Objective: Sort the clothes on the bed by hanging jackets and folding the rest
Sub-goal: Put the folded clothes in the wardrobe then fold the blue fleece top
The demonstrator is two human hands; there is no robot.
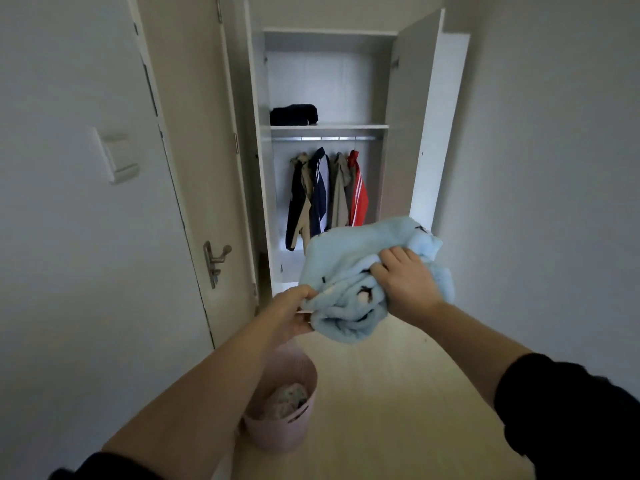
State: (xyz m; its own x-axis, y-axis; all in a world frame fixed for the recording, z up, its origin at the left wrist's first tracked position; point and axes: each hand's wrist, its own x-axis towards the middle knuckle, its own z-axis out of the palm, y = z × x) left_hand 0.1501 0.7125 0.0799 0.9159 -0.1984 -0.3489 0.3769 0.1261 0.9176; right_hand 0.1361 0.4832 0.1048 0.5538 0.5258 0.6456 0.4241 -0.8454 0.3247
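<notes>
A single wide-angle view looks from the person's head, forward and slightly down. Both forearms enter from the bottom edge. The left hand [293, 311] and right hand [406, 283], gripping a light-blue garment [346, 258], sit close at mid-frame. The open wardrobe [329, 81] stands farther off, straight ahead.
</notes>
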